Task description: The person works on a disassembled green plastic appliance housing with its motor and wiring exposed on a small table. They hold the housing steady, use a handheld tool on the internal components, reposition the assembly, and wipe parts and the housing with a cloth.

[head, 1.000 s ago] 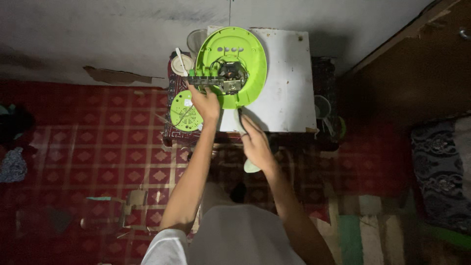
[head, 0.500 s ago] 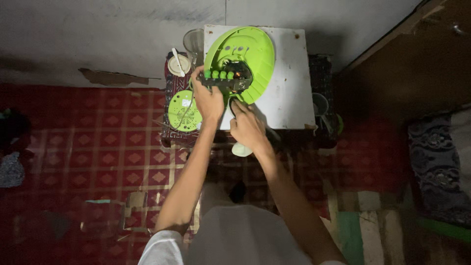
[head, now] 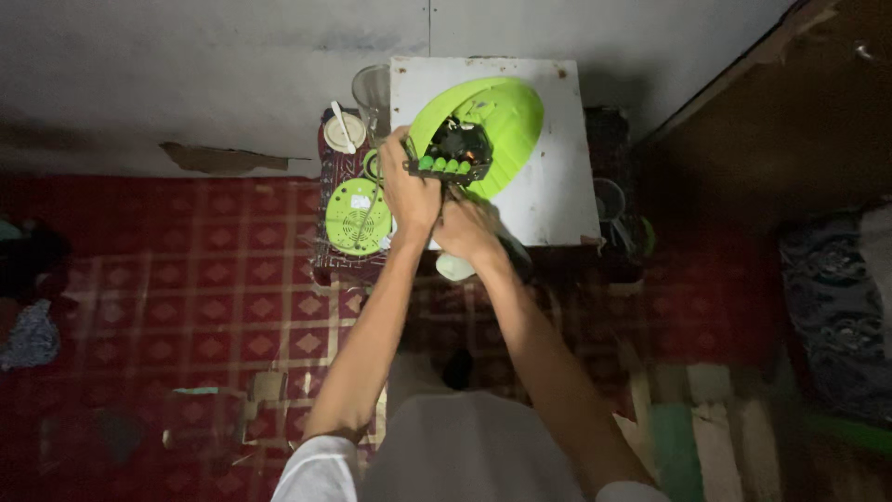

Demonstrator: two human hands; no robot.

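**Both hands on the green housing, tilted up off the bench**

Surface: white square bench with chipped, rusty edges, pushed against a pale grey wall. Floor is a red patterned carpet; dim light throughout. A dark patterned cloth covers a lower stand just left of the fingers.

Left hand: fingers curled closed around the left edge of the round lime-green housing, thumb side near its black inner module with a row of green buttons. Housing is tipped up on edge, not lying flat, over the near-left part of the bench.

Right hand: just right of and touching the left hand, below the housing's lower edge. Fingers bent inward; can't tell what they're gripping, they're hidden behind the hand.

Left of the left fingers: a smaller green grille disc flat on the cloth. Beyond it: a small white cup with a stick in it, and a clear glass jar by the bench's far-left corner.
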